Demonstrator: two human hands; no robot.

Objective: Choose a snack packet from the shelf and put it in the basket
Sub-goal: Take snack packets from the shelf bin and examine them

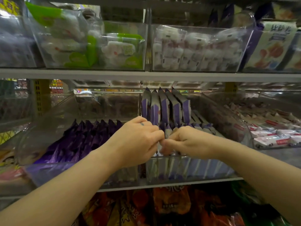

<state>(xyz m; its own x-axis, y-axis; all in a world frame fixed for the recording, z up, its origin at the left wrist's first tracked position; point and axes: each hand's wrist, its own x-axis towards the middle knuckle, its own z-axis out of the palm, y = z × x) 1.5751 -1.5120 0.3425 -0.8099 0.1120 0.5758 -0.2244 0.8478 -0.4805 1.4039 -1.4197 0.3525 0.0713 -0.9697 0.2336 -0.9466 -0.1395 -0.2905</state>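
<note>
Beneath the grey metal shelf edge an open gap lets a hand pass over the low clear plastic front wall; upright purple-and-white foil packets block the back; a clear divider, seemingly full-height, shuts off the dark purple packets; the left hand and right hand, gripping packets, crowd the front.

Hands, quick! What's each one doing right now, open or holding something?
Left hand: curled, pinching the purple-and-white snack packets.
Right hand: curled, pinching the same packets.

Left grip and right grip curled, touching.
</note>
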